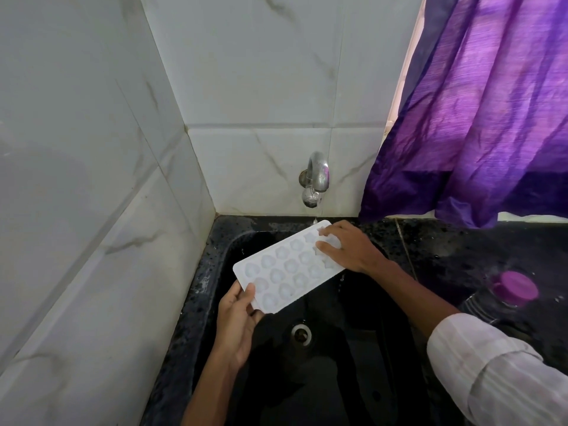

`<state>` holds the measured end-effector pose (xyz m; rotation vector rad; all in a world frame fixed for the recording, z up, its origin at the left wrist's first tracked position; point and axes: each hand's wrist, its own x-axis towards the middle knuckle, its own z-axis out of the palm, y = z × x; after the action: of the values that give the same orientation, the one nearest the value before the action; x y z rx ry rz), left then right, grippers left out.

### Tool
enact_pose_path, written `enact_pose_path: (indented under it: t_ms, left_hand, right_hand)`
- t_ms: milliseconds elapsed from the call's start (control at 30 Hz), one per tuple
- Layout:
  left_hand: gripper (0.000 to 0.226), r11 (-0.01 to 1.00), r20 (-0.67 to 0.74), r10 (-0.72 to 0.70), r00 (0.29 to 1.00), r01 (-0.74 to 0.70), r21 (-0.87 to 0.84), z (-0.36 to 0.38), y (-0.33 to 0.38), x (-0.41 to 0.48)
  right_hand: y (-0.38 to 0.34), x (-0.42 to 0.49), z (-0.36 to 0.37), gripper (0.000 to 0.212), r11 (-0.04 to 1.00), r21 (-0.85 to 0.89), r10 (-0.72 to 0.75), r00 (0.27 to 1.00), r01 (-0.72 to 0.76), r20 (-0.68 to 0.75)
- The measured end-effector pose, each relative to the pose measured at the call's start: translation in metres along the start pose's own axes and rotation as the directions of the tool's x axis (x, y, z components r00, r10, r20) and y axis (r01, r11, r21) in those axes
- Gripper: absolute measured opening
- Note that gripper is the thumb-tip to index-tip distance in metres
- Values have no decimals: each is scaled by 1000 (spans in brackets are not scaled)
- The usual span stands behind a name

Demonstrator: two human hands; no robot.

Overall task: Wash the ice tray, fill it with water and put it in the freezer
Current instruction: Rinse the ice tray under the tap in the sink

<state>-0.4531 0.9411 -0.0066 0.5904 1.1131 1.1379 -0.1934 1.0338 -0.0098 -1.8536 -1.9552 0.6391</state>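
Head view is showing a white ice tray (285,267) being held, slightly tilted, over a black sink (353,333), its far right corner sitting just under the wall tap (316,176). A thin stream is falling from the tap onto that corner, and water is dripping off the tray's right edge into the basin.

The left hand (238,324) is gripping the near left corner, thumb pressing on the top face and fingers curling underneath. The right hand (347,245) is lying palm down on the far right end, its fingers (325,232) spreading loosely over the cavities and pressing on them. Whether any part of it is hooking under the edge cannot be told.

Judging from this, the washing step is under way: the cavities are being rinsed and probably rubbed by the right hand. Filling is not yet done, since the tilt is letting water run off, and levelling the tray under the stream is probably what comes next. The freezer is not showing anywhere, so carrying the tray there is also left.

A bottle with a purple cap (514,289) is lying on the dark counter to the right, and a purple curtain (479,103) is hanging beyond it.
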Motion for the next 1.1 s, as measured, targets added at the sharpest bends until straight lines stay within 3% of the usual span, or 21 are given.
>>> enact_pose_path:
  t_ms: [1100]
  left_hand:
    - [36,997,-51,68,996,-70,-34,-5,-5,6]
  right_hand:
    - [6,20,8,42,997,41,-63,994,60,87]
